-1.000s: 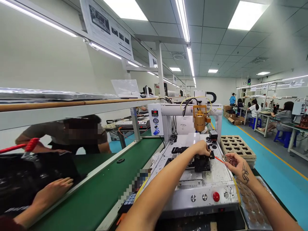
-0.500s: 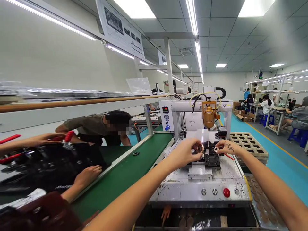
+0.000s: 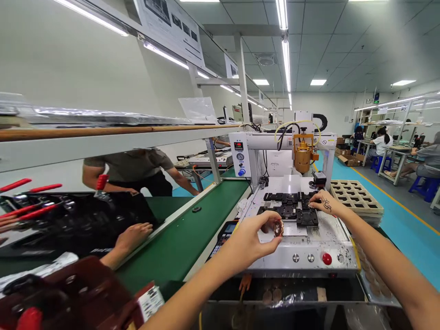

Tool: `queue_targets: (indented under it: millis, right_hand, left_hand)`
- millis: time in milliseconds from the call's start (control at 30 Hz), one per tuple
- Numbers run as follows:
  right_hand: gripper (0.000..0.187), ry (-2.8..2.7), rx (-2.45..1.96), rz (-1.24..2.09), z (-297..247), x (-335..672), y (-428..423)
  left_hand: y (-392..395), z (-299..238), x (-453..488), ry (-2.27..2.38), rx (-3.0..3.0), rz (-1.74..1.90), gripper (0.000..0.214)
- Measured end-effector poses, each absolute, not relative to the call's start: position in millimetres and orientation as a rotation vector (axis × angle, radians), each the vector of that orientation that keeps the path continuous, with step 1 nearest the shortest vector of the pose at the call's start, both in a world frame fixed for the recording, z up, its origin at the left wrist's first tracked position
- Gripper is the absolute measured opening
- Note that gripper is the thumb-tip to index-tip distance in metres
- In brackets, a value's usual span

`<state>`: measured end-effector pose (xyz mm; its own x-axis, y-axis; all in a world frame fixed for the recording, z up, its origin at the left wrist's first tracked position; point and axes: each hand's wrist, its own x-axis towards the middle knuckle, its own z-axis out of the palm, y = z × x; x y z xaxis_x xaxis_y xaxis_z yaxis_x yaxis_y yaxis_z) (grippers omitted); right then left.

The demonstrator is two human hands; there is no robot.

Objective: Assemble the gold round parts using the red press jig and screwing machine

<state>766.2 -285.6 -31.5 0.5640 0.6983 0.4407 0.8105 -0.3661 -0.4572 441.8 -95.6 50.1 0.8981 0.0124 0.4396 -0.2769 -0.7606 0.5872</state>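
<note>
My left hand (image 3: 263,233) pinches a small round copper-coloured ring-shaped part (image 3: 278,228) on edge between thumb and fingers, in front of the machine bed. My right hand (image 3: 321,201) is closed at the black fixture (image 3: 307,217), its fingertips down on the fixture's right side. A small pale bit shows under those fingertips, too covered to name. The black fixture lies on the white bed of a benchtop machine (image 3: 288,184). Above and behind it hangs a brass-coloured machine head (image 3: 302,156).
A green conveyor belt (image 3: 185,233) runs along the left. Co-workers' hands work there beside a black jig (image 3: 120,215) with red-handled clamps. Beige compartment trays (image 3: 357,201) are stacked right of the machine. Buttons (image 3: 326,259) line its front. A keypad (image 3: 223,238) sits at its left.
My left hand has drawn back from the fixture toward me with the ring-shaped part. My right hand stays at the fixture. The view has shifted, and the co-worker behind the belt has straightened up.
</note>
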Motion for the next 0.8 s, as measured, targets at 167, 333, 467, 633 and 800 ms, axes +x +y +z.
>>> queue_targets:
  millis: [167, 333, 467, 633, 800]
  right_hand:
    - [0.034, -0.986, -2.075, -0.499, -37.1, 708.5, -332.7]
    - [0.037, -0.776, -2.098, -0.593, -87.2, 625.6, -411.2]
    - [0.044, -0.715, -2.176, -0.803, -128.6, 596.1, -426.6]
    - [0.007, -0.954, -2.064, -0.706, -153.9, 546.0, -373.3]
    - [0.03, -1.322, -1.925, -0.107, -190.7, 504.1, -294.8]
  left_hand:
    - [-98.8, 15.9, 417.3, -0.113, 2.326, 0.616, 0.025]
    - [-86.1, -43.1, 383.6, 0.066, 2.306, 0.606, 0.028]
    - [-93.8, -94.6, 381.4, -0.021, 2.223, 0.324, 0.028]
    - [-102.9, -162.2, 397.6, -0.158, 2.293, 0.128, 0.037]
    - [-99.9, -193.1, 398.5, -0.153, 2.302, 0.151, 0.043]
